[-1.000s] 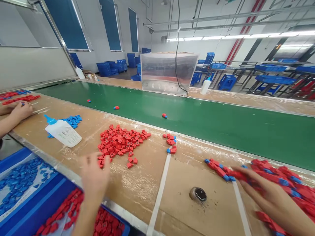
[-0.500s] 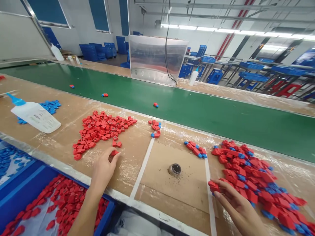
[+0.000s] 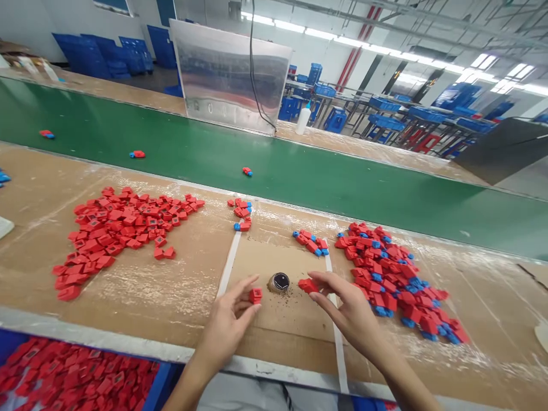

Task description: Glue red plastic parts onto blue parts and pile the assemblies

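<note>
My left hand (image 3: 225, 319) pinches a small red plastic block (image 3: 256, 295) with a square opening in its face, just left of a small round pot with a dark top (image 3: 281, 282). To the right of the pot, my right hand (image 3: 346, 302) grips another red plastic piece (image 3: 307, 286) between thumb and fingers; its far end is hidden. Dark crumbs lie on the cardboard (image 3: 282, 319) around the pot. A heap of red blocks (image 3: 124, 220) spreads over the table at left. On the right lies a pile of red-and-blue pieces (image 3: 385, 268).
Small clusters of red-and-blue pieces (image 3: 242, 212) sit near white tape (image 3: 229, 262). Beyond runs a green conveyor belt (image 3: 192, 151) carrying several pieces. A blue bin (image 3: 158, 388) of red blocks is below the table edge. A metal panel (image 3: 231, 80) stands behind the belt.
The view has swung to the right. My left hand has come from the red heap toward the pot with its block. My right hand has moved leftward from the right pile, still holding its piece.
</note>
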The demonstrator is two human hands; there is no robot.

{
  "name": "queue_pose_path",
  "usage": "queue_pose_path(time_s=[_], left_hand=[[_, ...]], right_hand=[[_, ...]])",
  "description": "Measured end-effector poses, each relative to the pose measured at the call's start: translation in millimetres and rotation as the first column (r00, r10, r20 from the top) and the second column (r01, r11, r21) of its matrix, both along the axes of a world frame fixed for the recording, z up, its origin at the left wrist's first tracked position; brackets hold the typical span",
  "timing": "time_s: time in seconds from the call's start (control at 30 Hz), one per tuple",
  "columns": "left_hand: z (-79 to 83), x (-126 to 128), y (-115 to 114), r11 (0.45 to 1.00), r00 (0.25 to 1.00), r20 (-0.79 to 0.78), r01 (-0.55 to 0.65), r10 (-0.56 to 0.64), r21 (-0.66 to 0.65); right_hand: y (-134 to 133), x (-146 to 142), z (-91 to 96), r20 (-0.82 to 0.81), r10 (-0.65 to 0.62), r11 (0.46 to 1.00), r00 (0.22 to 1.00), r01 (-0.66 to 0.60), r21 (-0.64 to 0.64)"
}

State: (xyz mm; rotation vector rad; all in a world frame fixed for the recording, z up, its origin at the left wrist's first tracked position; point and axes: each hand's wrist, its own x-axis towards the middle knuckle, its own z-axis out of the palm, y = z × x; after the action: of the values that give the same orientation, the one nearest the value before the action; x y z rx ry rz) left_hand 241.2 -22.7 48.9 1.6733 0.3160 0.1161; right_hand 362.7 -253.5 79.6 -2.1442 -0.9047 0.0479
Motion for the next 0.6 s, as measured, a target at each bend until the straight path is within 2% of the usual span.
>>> queue_pose_path(time_s=[0.07,0.33,0.6], left_hand=[[-3.5,1,-7,0.997,0.999,-0.037,-0.003,0.000,-0.081],[-4.4,-9,-12,0.995,0.999,0.034,0.029,-0.025,-0.098],[-5.5,-9,-24,0.962,0.997,-0.020,0.060,-0.068,-0.265]], right_hand=[[7,0,1.4,0.031,0.025,1.000,0.999,-0.024,-0.012],[19,-3,0.5,0.105,0.102,0.994,0.989,-0.098,-0.040],[22,-4,-2.2,0.161,0.113,0.993,0.980,-0.105,-0.055]])
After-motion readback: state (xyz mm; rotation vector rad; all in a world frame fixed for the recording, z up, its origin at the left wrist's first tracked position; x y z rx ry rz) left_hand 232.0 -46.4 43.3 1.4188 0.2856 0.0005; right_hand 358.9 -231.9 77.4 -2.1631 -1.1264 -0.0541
